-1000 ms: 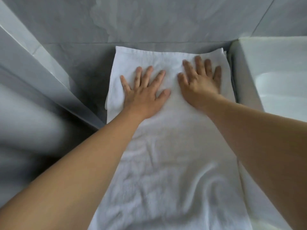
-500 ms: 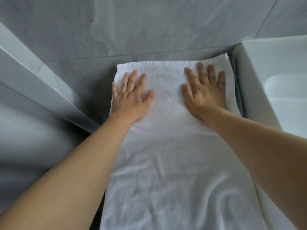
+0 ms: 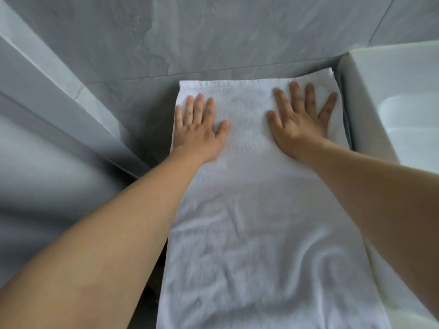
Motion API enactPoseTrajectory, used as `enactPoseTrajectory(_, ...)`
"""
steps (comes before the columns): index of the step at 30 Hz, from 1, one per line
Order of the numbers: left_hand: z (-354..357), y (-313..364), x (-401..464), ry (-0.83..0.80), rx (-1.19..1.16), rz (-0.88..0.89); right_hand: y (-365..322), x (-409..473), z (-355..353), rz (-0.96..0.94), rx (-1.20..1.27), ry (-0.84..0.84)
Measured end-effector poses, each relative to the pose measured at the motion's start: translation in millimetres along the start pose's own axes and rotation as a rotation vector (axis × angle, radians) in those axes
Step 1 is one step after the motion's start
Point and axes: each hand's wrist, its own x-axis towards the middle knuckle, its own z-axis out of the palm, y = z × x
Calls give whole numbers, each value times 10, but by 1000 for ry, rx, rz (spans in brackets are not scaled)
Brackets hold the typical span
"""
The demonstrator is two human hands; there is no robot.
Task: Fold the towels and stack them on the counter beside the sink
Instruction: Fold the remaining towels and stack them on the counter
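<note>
White terry lies under both sets of fingers: the left hand point(image 3: 198, 129) rests flat near the left edge of the towel point(image 3: 259, 210), its fingers point(image 3: 198, 103) straight and close together with the thumb angled out, and the right hand point(image 3: 300, 124) rests flat near the right edge, its fingers point(image 3: 294, 91) straight and fanned apart. Neither hand pinches or curls round anything; both press palm-down in the upper middle of the frame.

From the fingertips, only a short strip of towel runs on to its far hem, which sits just short of the grey tiled wall point(image 3: 213, 32). Most of the cloth lies the other way, behind the wrists toward the bottom of the frame, rumpled and not yet smoothed. The long axis runs from the upper middle to the bottom edge, so any fold would likely bring one end over along that line. Both hands sit about equally far up it.

The towel lies on the grey worktop point(image 3: 133, 96), its right edge just beside the white sink point(image 3: 392, 91) at the upper right.

Count: two hands and one sink. A second edge shows at the towel's upper right corner; whether a layer or another towel, I cannot tell.
</note>
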Motion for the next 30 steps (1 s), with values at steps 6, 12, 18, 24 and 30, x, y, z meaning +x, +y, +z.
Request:
enactPoseTrajectory(6,377,356,-1778,190,-246,115,-90,-1839,107,-158,241,198)
enactPoseTrajectory(12,884,326,-2336,-63,-127,54,223,-2232,490,-145,-2,-177)
enactPoseTrajectory(18,722,357,-2468,-59,-168,31,150,-2514,285,-88,56,-114)
enactPoseTrajectory(24,986,229,-3339,-68,-114,23,379,-3265,418,-157,1,-197)
enactPoseTrajectory(30,859,223,-3465,-28,-149,34,293,-3573,296,-171,35,-160)
